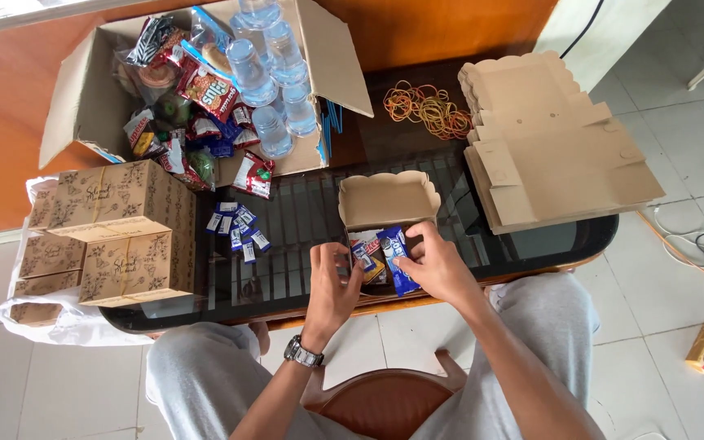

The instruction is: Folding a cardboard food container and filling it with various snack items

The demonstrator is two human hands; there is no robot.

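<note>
A small open brown cardboard box [388,198] with a scalloped lid stands at the near edge of the dark glass table [303,220]. My right hand [436,265] holds a blue snack packet [395,259] over the box's inside, where other wrapped snacks lie. My left hand [332,281], with a wristwatch, grips the box's left side, fingers curled at its rim.
Small blue sachets [236,228] lie left of the box. A large carton [205,90] of snacks and water bottles sits at the back left. Closed brown boxes [112,236] are stacked at far left. Flat unfolded boxes [552,138] and rubber bands [427,106] lie to the right.
</note>
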